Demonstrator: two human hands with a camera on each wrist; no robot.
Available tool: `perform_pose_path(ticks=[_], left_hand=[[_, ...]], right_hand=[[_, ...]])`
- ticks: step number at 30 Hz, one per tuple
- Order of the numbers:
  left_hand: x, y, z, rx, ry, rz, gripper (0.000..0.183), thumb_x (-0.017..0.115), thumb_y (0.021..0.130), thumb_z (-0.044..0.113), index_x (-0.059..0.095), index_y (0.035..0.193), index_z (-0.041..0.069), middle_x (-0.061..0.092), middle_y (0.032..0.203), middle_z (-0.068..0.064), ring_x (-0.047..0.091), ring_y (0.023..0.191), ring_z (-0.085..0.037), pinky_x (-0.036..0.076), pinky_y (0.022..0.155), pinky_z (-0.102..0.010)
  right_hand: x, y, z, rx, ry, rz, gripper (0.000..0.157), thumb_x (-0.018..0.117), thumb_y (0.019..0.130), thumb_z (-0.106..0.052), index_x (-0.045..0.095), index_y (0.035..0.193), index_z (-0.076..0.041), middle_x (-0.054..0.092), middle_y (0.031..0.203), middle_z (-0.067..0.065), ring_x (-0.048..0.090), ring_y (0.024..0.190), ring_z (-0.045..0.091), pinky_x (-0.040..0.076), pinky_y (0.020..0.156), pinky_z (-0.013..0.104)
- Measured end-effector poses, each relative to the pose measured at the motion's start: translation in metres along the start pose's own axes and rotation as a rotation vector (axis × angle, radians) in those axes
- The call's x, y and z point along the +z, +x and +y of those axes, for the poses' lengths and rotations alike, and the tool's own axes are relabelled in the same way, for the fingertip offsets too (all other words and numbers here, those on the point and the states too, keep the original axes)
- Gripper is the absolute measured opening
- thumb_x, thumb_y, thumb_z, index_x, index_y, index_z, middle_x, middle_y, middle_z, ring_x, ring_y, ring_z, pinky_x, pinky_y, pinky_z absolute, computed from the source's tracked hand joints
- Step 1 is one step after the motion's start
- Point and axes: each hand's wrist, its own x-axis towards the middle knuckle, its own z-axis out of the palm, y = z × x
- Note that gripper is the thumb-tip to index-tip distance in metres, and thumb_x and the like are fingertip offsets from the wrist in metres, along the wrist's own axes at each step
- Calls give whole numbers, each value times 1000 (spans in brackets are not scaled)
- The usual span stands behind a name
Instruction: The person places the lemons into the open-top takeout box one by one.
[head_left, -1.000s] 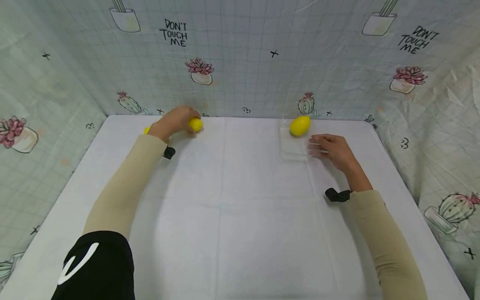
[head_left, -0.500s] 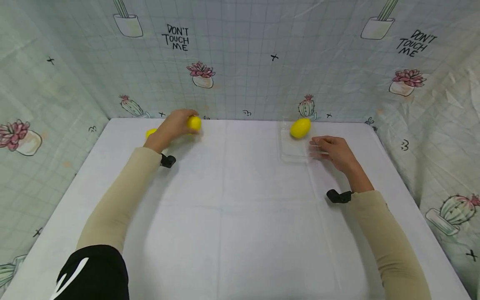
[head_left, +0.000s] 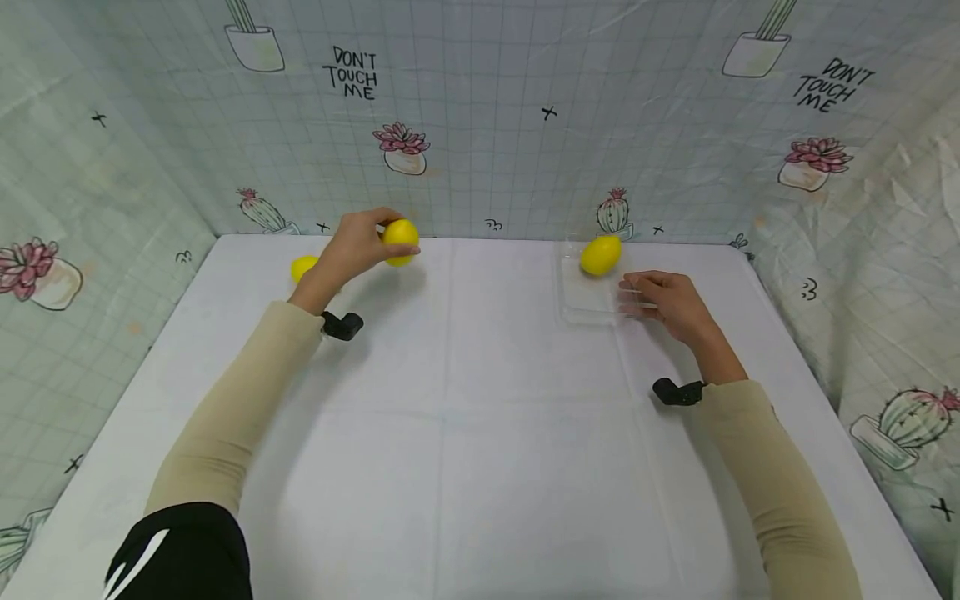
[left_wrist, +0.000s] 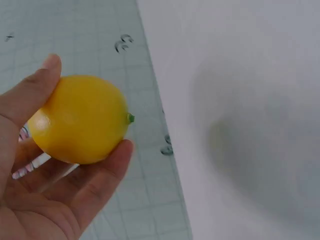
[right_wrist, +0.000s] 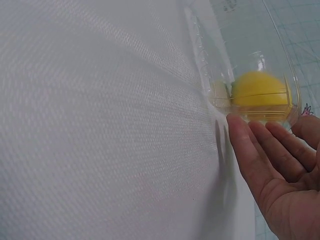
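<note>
A yellow lemon [left_wrist: 80, 120] with a small green stem tip is held between the thumb and fingers of my left hand [head_left: 356, 246]. In the head view, this lemon is raised at the table's far edge, with its shadow on the cloth. Another lemon [head_left: 303, 267] lies behind my left wrist, partly hidden by it. On the far right stands a clear plastic box [head_left: 585, 312] with a lemon [head_left: 601, 255] inside. My right hand [right_wrist: 285, 170] touches the near side of the box with extended fingertips, the thumb close to its rim.
A white cloth [head_left: 480, 417] covers the table. Behind it and along both sides hang patterned curtains [head_left: 480, 150] with printed cacti and words. Black wrist-worn devices [head_left: 677, 392] stick out from both wrists.
My left hand has lifted its lemon off the table and shifted slightly right. More of the lemon behind the wrist shows. The right hand and the box stay put.
</note>
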Motion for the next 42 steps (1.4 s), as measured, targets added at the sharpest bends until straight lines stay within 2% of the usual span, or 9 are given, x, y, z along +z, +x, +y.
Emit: perform_pose_path(ticks=[8,13,26,42], left_hand=[[-1,-6,23,37,-66,50,68,81,88,35,55,142,2,61,136,-17,64,114,-35,55,98,-47],[1,-9,33,68,-112,56,66,82,88,30,56,142,2,61,137,-17,66,115,-36,56,98,-46],[13,-13,46,108,-205,66,58,86,84,27,65,135,10,62,136,-11,66,115,-34,57,96,-44],[28,-12,60,176,-228,72,54,85,85,20,67,134,9,62,139,-10,65,115,-31,57,94,-41]], right_hand=[[-1,1,0,-4,10,-3,57,51,108,-34,43,150,3,47,151,23,50,135,32,55,96,27],[-1,1,0,0,8,-1,57,51,107,-34,43,151,2,47,152,23,51,135,32,55,95,26],[0,-1,0,2,5,6,57,51,108,-33,42,151,2,47,152,22,50,137,32,54,97,30],[1,-1,-1,5,22,3,57,51,108,-33,42,151,3,46,152,24,50,136,33,54,99,33]])
